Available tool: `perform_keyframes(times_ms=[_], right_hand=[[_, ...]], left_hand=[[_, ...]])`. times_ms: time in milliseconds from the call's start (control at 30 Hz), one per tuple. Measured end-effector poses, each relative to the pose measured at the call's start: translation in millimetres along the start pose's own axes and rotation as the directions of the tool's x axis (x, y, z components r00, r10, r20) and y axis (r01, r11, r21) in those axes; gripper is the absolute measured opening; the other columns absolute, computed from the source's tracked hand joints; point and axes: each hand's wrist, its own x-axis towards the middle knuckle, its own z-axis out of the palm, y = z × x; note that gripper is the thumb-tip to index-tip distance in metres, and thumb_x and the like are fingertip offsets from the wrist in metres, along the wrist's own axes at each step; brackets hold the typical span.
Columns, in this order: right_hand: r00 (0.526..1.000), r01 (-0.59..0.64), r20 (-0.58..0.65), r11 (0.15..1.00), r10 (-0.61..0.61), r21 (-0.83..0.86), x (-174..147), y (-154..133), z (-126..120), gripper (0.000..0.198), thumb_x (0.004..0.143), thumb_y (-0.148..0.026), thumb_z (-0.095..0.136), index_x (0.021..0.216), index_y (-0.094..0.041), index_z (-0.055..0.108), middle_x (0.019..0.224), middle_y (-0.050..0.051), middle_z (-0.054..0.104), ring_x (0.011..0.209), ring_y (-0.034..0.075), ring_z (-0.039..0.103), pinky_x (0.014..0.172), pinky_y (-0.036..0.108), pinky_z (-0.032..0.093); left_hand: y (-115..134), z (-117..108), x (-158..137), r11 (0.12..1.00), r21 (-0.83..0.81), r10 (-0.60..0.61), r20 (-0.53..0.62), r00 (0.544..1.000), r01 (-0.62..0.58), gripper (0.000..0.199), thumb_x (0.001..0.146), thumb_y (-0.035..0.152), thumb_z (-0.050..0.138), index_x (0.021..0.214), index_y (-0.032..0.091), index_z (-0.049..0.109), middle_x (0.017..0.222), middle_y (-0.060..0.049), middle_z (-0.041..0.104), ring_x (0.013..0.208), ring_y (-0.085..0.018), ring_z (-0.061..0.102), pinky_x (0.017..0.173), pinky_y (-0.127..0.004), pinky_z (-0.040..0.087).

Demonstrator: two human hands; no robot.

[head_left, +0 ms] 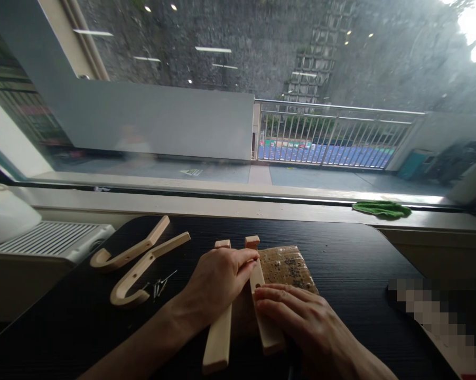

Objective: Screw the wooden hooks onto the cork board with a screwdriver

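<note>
My left hand (220, 274) has thumb and forefinger pinched together over the right-hand curved wooden piece (269, 335); whatever sits between the fingertips is too small to make out. The same hand covers the middle of a second curved wooden piece (217, 343), lying to its left. My right hand (301, 316) grips the right-hand piece from its right side, fingers just below a dark round hole. Brown taped cardboard (285, 264) lies partly beneath that piece. Farther left are two J-shaped wooden pieces (130, 256) (132, 277) with holes, beside several metal screws (157, 288).
The black table (341, 253) meets a window sill (222, 207) where a green cloth (382, 209) lies. A radiator (51, 237) with a white object (3, 216) on it stands at the left. Someone's pixelated arm (431, 322) shows at the right edge.
</note>
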Motion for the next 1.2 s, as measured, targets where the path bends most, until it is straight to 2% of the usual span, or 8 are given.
perform_keyframes(times_ms=[200, 300, 467, 767, 1000, 1100, 1133, 1200], right_hand=[[1.0, 0.009, -0.029, 1.0, -0.009, -0.017, -3, 1, 3, 0.031, 0.085, -0.018, 0.047, 0.115, -0.017, 0.052, 0.127, 0.003, 0.054, 0.12, 0.011, 0.044, 0.102, 0.02, 0.032], [0.999, 0.025, -0.039, 0.999, -0.026, -0.029, -2, 2, 2, 0.031, 0.086, -0.02, 0.046, 0.116, -0.017, 0.052, 0.127, 0.003, 0.054, 0.119, 0.012, 0.046, 0.101, 0.021, 0.034], [0.999, 0.037, -0.03, 0.998, -0.038, -0.048, -1, 2, 1, 0.034, 0.084, -0.03, 0.05, 0.115, -0.017, 0.053, 0.125, 0.005, 0.056, 0.117, 0.015, 0.048, 0.099, 0.023, 0.037], [0.998, 0.03, -0.059, 0.998, -0.033, -0.048, -1, 3, 2, 0.032, 0.085, -0.028, 0.05, 0.116, -0.017, 0.053, 0.123, 0.006, 0.057, 0.114, 0.016, 0.05, 0.095, 0.025, 0.042], [0.992, 0.055, -0.11, 0.996, -0.062, -0.064, -5, -5, -5, 0.041, 0.085, -0.027, 0.052, 0.124, -0.018, 0.043, 0.126, 0.007, 0.054, 0.119, 0.015, 0.046, 0.099, 0.022, 0.036], [0.992, -0.01, -0.124, 0.998, 0.002, -0.064, -10, -1, -10, 0.038, 0.086, -0.016, 0.044, 0.124, -0.02, 0.042, 0.126, 0.008, 0.053, 0.114, 0.017, 0.05, 0.092, 0.026, 0.042], [0.989, -0.076, -0.129, 0.996, 0.069, -0.047, -12, 3, -14, 0.035, 0.086, -0.014, 0.043, 0.12, -0.022, 0.045, 0.12, 0.008, 0.056, 0.105, 0.016, 0.055, 0.084, 0.025, 0.045], [0.965, -0.242, -0.111, 0.97, 0.237, -0.032, -14, 11, -25, 0.025, 0.086, -0.014, 0.042, 0.108, -0.023, 0.05, 0.092, 0.002, 0.063, 0.072, 0.011, 0.058, 0.062, 0.022, 0.045]], left_hand=[[1, 2, -1, 0.997, -0.008, -0.074, 0.014, 0.997, 0.074, 0.02, 0.085, 0.025, 0.045, 0.092, 0.026, 0.064, 0.077, 0.003, 0.07, 0.072, -0.015, 0.063, 0.068, -0.024, 0.044], [0, 0, 0, 0.996, -0.005, -0.091, 0.032, 0.995, 0.091, 0.019, 0.084, 0.026, 0.045, 0.091, 0.026, 0.063, 0.073, 0.002, 0.068, 0.067, -0.014, 0.061, 0.062, -0.023, 0.042], [-1, 1, 2, 0.994, -0.034, -0.103, 0.058, 0.993, 0.105, 0.02, 0.083, 0.028, 0.047, 0.09, 0.024, 0.064, 0.072, 0.001, 0.067, 0.064, -0.014, 0.06, 0.057, -0.021, 0.041], [-3, 5, 4, 0.992, -0.062, -0.111, 0.033, 0.993, 0.113, 0.021, 0.084, 0.03, 0.046, 0.087, 0.024, 0.066, 0.074, 0.001, 0.069, 0.066, -0.014, 0.061, 0.058, -0.022, 0.041], [-8, 6, 4, 0.987, -0.126, -0.094, 0.046, 0.995, 0.099, 0.023, 0.084, 0.031, 0.046, 0.089, 0.024, 0.067, 0.082, 0.0, 0.071, 0.073, -0.016, 0.062, 0.064, -0.022, 0.043], [-9, 6, 3, 0.988, -0.125, -0.085, 0.058, 0.995, 0.092, 0.024, 0.085, 0.032, 0.044, 0.089, 0.024, 0.067, 0.078, 0.001, 0.07, 0.071, -0.015, 0.062, 0.063, -0.023, 0.043], [-9, 6, 3, 0.988, -0.128, -0.085, 0.061, 0.995, 0.092, 0.024, 0.085, 0.032, 0.044, 0.089, 0.025, 0.066, 0.076, 0.001, 0.069, 0.07, -0.015, 0.062, 0.064, -0.023, 0.043], [-9, 5, 3, 0.986, -0.137, -0.085, 0.066, 0.994, 0.094, 0.023, 0.085, 0.032, 0.045, 0.088, 0.025, 0.067, 0.075, 0.001, 0.069, 0.07, -0.015, 0.062, 0.064, -0.023, 0.043]])
